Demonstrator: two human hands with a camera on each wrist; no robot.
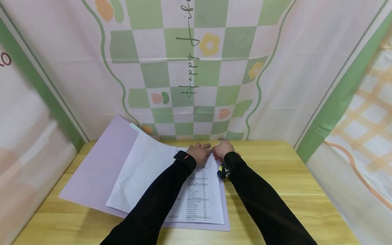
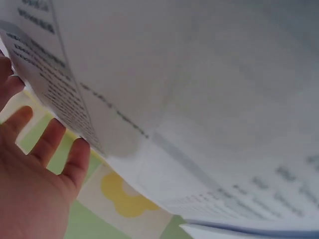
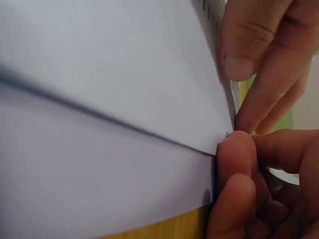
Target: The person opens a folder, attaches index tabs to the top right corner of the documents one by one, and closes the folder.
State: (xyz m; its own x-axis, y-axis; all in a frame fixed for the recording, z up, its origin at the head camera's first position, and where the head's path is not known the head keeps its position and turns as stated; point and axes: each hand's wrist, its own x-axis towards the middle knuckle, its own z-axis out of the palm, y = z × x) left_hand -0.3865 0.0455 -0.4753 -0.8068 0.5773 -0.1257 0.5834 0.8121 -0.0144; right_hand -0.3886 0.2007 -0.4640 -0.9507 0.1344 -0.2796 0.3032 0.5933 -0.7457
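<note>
The work in hand appears to be separating or turning the white paper sheet printed with columns of small dark text and grey bands (image 1: 205, 204), which lies on the right side of an opened pale purple folder (image 1: 98, 170). The folder rests on a light, wood-grained table (image 1: 275, 190), its left cover spread out to the left and seemingly tilted up at the far end. A largely blank white sheet (image 1: 144, 170) covers part of that cover and curves toward the middle. The next move seems to call for a sure hold on a single corner, so that one leaf comes away without creasing or dragging its neighbours. Both hands meet at the far right corner of the printed sheet, forearms angled inward from the near edge. The left hand (image 1: 199, 153) lies palm down over the page, fingers spread and reaching past its far edge, the thumb close against the paper. The right hand (image 1: 222, 149) is bent inward just beside it, fingers curled, apparently pinching the sheet's corner; how many leaves it has between its fingers cannot be told.
</note>
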